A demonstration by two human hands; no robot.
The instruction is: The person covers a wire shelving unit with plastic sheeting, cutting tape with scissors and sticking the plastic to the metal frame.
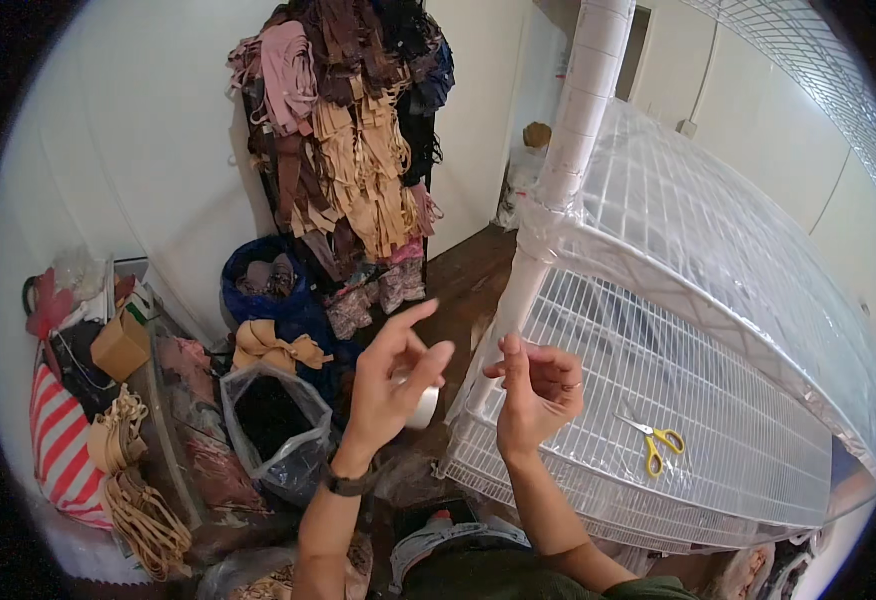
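My left hand (400,375) is raised in front of me with its fingers curled around a small white roll (423,407), perhaps tape or thread; its forefinger points up and out. Close by on the right, my right hand (539,390) has its thumb up against bent fingers; whether something thin is pinched there cannot be made out. Both hands are beside the post of a white wire shelf rack (531,289) wrapped in clear plastic film (715,217). Yellow-handled scissors (654,439) lie on the rack's lower wire shelf, right of my right hand.
Bundles of beige, brown, pink and black straps (363,165) hang on a stand by the wall. At the left are a blue bag (258,296), a clear bag (280,457) with black contents, a cardboard box (121,345) and a red-striped bag (66,450).
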